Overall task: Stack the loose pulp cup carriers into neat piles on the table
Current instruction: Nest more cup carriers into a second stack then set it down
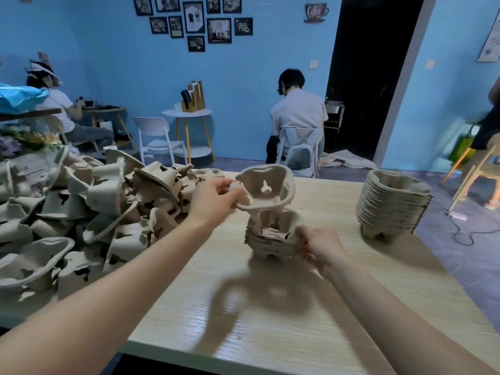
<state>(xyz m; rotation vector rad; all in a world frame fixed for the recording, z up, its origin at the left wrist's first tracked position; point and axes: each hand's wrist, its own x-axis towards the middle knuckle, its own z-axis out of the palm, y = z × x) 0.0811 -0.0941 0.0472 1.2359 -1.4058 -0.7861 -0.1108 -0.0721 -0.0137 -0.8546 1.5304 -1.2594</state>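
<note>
My left hand (213,200) pinches the left rim of a single pulp cup carrier (266,189), held tilted just above a short pile of carriers (273,239) in the middle of the wooden table (270,320). My right hand (319,246) grips the right side of that short pile. A tall neat pile of carriers (392,208) stands at the table's far right. A big heap of loose carriers (89,209) covers the table's left side.
Two people sit with their backs turned at the far wall, one at centre on a chair with a backpack (300,150). A white chair (158,139) and a small round table (186,113) stand behind the heap. The table's right edge drops to the floor.
</note>
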